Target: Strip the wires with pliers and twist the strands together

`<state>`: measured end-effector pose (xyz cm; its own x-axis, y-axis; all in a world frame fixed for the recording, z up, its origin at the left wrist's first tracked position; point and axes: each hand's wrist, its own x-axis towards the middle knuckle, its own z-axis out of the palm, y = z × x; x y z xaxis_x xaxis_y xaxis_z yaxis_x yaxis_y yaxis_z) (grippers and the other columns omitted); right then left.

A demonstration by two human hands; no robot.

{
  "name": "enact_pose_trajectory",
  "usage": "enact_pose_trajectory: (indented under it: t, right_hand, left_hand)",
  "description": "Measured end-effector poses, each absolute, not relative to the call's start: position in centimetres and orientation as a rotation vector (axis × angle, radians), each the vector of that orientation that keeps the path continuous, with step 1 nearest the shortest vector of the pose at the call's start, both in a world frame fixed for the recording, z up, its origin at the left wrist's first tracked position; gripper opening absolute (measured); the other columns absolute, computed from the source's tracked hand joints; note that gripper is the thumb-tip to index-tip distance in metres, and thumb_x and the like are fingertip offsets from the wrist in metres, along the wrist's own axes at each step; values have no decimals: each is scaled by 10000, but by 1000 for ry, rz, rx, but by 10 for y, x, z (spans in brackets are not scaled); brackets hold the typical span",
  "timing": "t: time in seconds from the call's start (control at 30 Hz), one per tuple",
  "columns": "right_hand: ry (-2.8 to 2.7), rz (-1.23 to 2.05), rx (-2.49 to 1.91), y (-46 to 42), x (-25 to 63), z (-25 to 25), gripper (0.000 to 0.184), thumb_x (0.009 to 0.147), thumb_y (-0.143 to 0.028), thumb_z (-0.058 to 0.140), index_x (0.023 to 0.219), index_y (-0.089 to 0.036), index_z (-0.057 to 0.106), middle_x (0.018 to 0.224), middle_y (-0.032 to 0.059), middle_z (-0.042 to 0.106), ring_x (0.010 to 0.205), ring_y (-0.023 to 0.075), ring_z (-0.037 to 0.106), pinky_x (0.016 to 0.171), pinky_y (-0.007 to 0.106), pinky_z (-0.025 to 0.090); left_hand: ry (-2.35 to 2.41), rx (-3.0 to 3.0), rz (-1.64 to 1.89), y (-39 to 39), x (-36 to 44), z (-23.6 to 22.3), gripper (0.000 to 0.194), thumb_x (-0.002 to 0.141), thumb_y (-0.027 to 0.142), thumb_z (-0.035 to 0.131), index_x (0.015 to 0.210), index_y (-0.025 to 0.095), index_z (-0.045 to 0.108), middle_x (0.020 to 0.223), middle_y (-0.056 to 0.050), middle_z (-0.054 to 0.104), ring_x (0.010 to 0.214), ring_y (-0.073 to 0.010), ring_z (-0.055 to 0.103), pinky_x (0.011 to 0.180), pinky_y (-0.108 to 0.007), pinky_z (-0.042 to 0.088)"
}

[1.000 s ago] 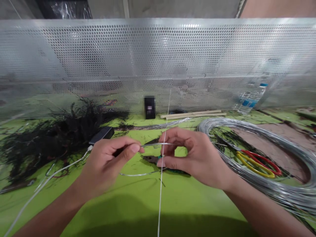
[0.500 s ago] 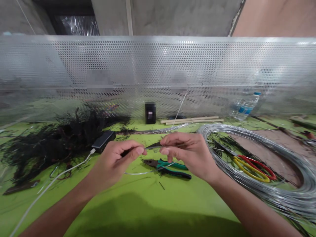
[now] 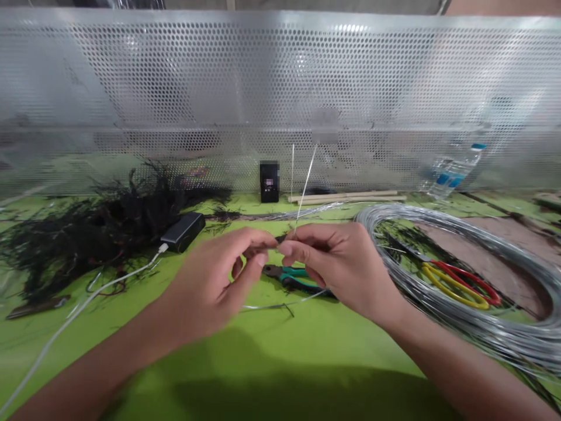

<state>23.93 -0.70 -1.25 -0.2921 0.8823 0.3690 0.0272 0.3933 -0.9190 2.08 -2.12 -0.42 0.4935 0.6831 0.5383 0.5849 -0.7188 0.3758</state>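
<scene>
My left hand (image 3: 221, 272) and my right hand (image 3: 344, 260) meet over the middle of the bench, each with thumb and forefinger pinched on a thin silvery wire (image 3: 305, 190). Two straight lengths rise above the right fingers, one nearly vertical and one leaning right. Below the hands, a curved stretch of wire bows between them. The exact spot where the fingertips grip it is mostly hidden. Just beneath and behind my hands lie pliers (image 3: 300, 280) with green and black handles, partly covered by the right hand.
On the right lies a large wire coil (image 3: 438, 318), with red-and-yellow-handled scissors (image 3: 456, 285) inside its ring. Left are a black bristly heap (image 3: 100, 228) and a black box (image 3: 183, 231) with a white cable (image 3: 109, 289). Behind stand a phone-like device (image 3: 269, 181), a bottle (image 3: 453, 175) and a perforated metal screen (image 3: 245, 76).
My hands have come together, the left moving right toward the right hand. A second length of wire now stands up above the fingers. The view has tipped downward.
</scene>
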Motion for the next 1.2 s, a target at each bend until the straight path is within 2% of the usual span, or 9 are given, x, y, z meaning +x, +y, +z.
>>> enact_pose_trajectory:
  t: [0.23, 0.43, 0.53, 0.7, 0.87, 0.97, 1.03, 1.13, 1.2]
  right_hand:
    - [-1625, 1202, -803, -18, 236, -11, 290, 908, -336, 851, 710, -142, 765, 579, -34, 616, 462, 53, 510, 419, 188, 325]
    - [-1691, 1225, -769, -15, 244, -9, 211, 931, -347, 832, 799, -188, 790, 623, -56, 487, 558, 67, 358, 465, 233, 241]
    - [-1645, 1284, -761, -13, 245, -8, 194, 914, -368, 846, 836, -197, 797, 667, -43, 543, 582, 80, 399, 483, 247, 271]
    - [-1645, 1322, -719, -15, 243, -5, 158, 913, -331, 848, 840, -195, 811, 696, -33, 620, 583, 79, 415, 478, 247, 279]
    - [-1713, 1235, -716, -19, 240, -2, 253, 969, -340, 785, 768, -187, 797, 676, -26, 647, 567, 78, 436, 480, 250, 302]
    - [-1707, 1251, -663, -20, 238, -1, 252, 985, -293, 766, 761, -184, 806, 720, -14, 715, 591, 81, 506, 506, 236, 365]
    - [-1687, 1284, -666, -20, 238, -1, 241, 989, -281, 760, 777, -183, 819, 673, -26, 698, 539, 67, 463, 456, 224, 325]
    - [-1697, 1253, -694, -20, 239, -1, 226, 999, -316, 744, 832, -193, 834, 561, -55, 589, 470, 62, 348, 392, 231, 216]
    - [-1725, 1210, -705, -19, 240, -2, 190, 987, -336, 758, 872, -202, 827, 582, -50, 588, 489, 74, 383, 399, 228, 244]
  left_hand:
    - [1138, 2826, 1281, -29, 32, -18, 50, 1042, 174, 600, 1070, 210, 618, 863, 36, 730, 686, -84, 659, 638, -223, 476]
    - [1157, 2838, 1331, -33, 33, -17, 108, 1028, 171, 619, 1112, 234, 643, 841, 60, 737, 601, -58, 619, 601, -206, 469]
    - [1171, 2818, 1284, -35, 33, -10, 87, 1013, 167, 610, 1034, 244, 644, 740, 84, 668, 517, -57, 523, 554, -224, 426]
    - [1169, 2782, 1227, -36, 35, -5, 66, 990, 207, 650, 930, 233, 641, 685, 92, 645, 534, -58, 553, 551, -210, 416]
    - [1196, 2693, 1142, -35, 37, -3, 296, 1013, 305, 647, 731, 217, 624, 488, 101, 429, 408, -59, 340, 416, -218, 275]
    - [1161, 2620, 1083, -38, 39, 0, 323, 1022, 265, 611, 704, 212, 633, 491, 90, 434, 411, -59, 355, 421, -211, 285]
    - [1158, 2553, 1077, -40, 39, 2, 339, 1016, 241, 602, 679, 208, 611, 503, 85, 443, 427, -58, 361, 433, -206, 291]
    - [1170, 2375, 1047, -40, 37, 4, 384, 1015, 317, 618, 647, 209, 603, 514, 67, 441, 445, -67, 344, 405, -200, 262]
    - [1192, 2266, 1023, -39, 35, 5, 393, 1000, 379, 642, 644, 214, 635, 520, 55, 455, 452, -73, 331, 392, -201, 246]
